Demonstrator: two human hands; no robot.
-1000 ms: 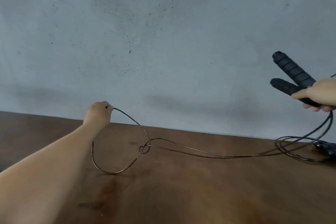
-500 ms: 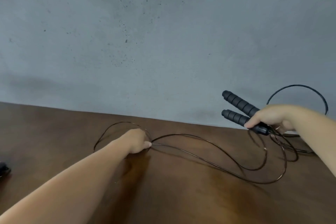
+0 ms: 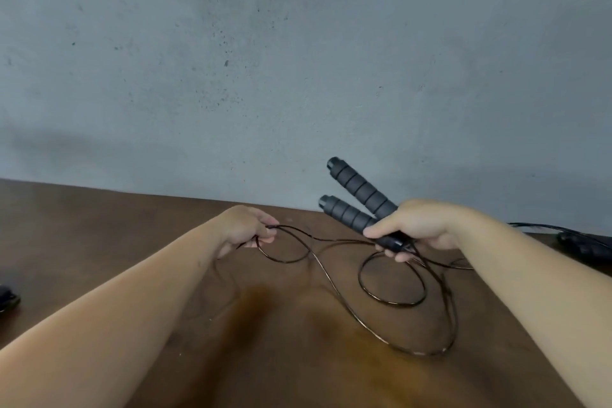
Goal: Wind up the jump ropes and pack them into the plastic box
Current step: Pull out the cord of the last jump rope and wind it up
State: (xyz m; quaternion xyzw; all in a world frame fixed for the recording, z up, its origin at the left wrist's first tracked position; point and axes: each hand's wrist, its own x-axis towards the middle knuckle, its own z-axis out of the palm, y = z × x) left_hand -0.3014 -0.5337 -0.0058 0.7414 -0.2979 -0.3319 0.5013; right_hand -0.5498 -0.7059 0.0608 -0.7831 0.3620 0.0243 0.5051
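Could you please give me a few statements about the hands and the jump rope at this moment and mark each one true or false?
1. The right hand grips both black handles together. True.
2. The left hand is empty. False: it pinches the thin cord.
3. The cord is wound into a tight bundle. False: it lies in loose loops on the brown table.
4. The handles' free ends point up and away from the person, toward the grey wall. True.
5. A plastic box stands between the hands. False: no box is visible.
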